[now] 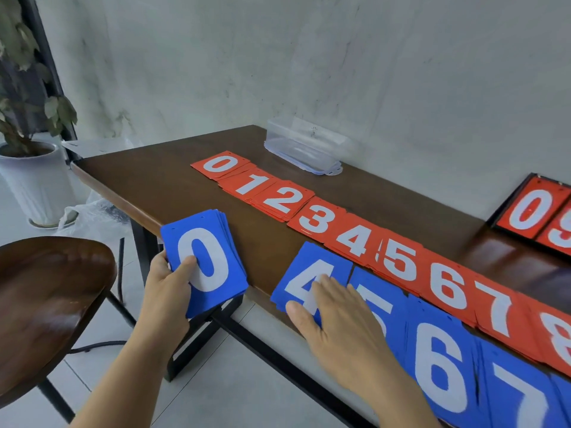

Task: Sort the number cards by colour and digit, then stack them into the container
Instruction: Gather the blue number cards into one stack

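My left hand (168, 290) grips a stack of blue cards (213, 242) with a white 0 on top, held off the table's near left edge, thumb on the digit. My right hand (336, 316) lies on the blue 4 pile (304, 264) at the table's front edge, fingers fairly straight, thumb at the pile's near edge. Blue piles 5 (375, 291), 6 (438, 356) and 7 (522, 393) continue to the right. Behind them runs a row of red piles, from red 0 (219, 164) to red 8 (559, 335). A clear plastic container (304, 148) stands at the back by the wall.
The dark wooden table (160, 186) stands against a grey wall. A black-framed scoreboard (531, 211) with red 0 and 9 lies at the far right. A wooden stool (46, 291) stands at the left, with a white plant pot (34, 180) beyond it.
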Demonstrator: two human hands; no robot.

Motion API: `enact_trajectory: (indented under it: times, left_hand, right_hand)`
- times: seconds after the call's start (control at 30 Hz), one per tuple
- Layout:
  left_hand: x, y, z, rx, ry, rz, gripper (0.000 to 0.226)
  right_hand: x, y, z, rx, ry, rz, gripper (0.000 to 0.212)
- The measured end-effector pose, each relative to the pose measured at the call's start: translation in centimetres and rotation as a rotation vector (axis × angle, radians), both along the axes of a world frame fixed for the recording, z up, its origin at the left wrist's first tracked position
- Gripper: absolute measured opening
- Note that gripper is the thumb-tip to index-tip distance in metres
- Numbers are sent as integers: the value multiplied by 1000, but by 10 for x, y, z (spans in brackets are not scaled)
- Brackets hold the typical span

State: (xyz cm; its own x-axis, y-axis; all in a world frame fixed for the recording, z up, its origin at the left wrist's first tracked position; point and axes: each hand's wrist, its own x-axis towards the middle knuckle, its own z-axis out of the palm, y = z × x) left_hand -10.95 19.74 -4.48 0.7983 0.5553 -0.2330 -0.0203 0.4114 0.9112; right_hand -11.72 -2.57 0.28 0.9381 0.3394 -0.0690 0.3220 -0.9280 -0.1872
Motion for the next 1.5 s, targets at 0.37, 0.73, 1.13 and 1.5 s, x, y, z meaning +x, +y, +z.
enact_trajectory:
  times: [0.37, 0.73, 1.13, 1.5]
  left_hand:
    - [-20, 0, 0, 25, -6, 5, 30]
    - [-15, 7, 11, 85, -4, 54, 25]
    - [-8, -11, 12, 76, 34, -58, 20]
    - [-24, -27, 15, -22, 26, -35, 18]
  right_hand:
    - [29, 34, 1, 20, 29, 388, 91]
    - [42, 48, 15, -53, -30, 349, 112]
    - [21, 79, -14, 52, -70, 369, 112]
    - [-19, 5, -27, 107, -418, 131, 43]
